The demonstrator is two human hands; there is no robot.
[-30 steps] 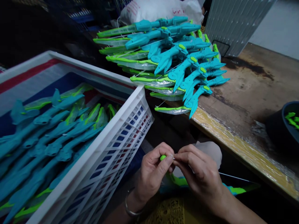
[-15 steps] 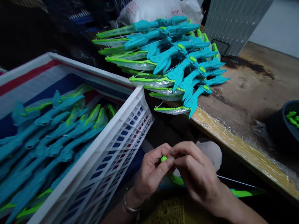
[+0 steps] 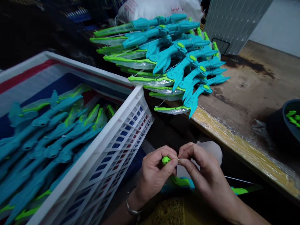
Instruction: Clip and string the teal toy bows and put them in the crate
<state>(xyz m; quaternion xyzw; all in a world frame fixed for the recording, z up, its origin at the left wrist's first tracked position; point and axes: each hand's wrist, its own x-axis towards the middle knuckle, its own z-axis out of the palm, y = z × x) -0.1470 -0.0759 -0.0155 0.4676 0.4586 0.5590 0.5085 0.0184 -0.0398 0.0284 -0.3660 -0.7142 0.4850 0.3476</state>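
Between thumb and fingers, my left hand [image 3: 157, 175] pinches a small bright green plastic piece [image 3: 166, 160]. Its fingertips meet those of my right hand [image 3: 203, 175], which pinches what looks like the end of a thin white string [image 3: 179, 159]; the fingers partly hide it. Below the hands, over my lap, lies a toy bow [image 3: 181, 182] in teal and green, mostly covered by my hands. Its taut string [image 3: 239, 179] shows to the right of my right wrist, above a green limb tip.
A white plastic crate [image 3: 126, 137] with a striped lining stands at left, holding several teal toy bows [image 3: 53, 147]. More toy bows [image 3: 187, 68] are stacked on the wooden table [image 3: 248, 84]. A dark tub [image 3: 281, 128] with green pieces sits at right. Behind is a white sack [image 3: 159, 9].
My right fingertips have drawn slightly right, apart from the left hand's grip, and the green piece shows more. The view has shifted a little.
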